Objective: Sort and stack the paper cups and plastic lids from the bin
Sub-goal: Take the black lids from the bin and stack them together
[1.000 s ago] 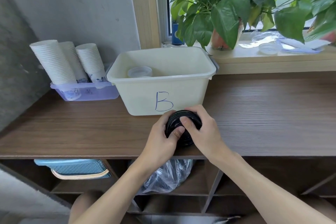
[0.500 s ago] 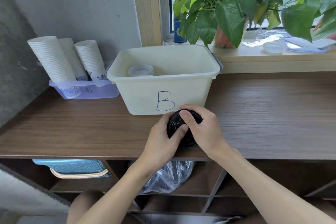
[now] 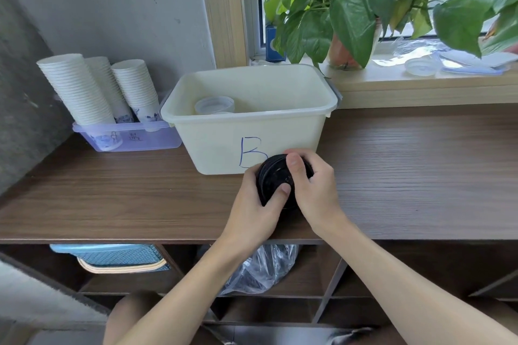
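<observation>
At the far left, three ribbed stacks of paper cups leaned in a shallow purple tray, just beside the cream plastic bin, where clear lids lay. In front of the bin, near the bench's front edge, our left grip and right grip curled round glossy round black lids, thumbs on top. Bare wood-grain bench stretched open to the right.

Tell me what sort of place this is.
Probably an office pantry or drinks corner: stacked paper cups beside a bin marked B on a wooden counter, a potted plant on the windowsill.
</observation>
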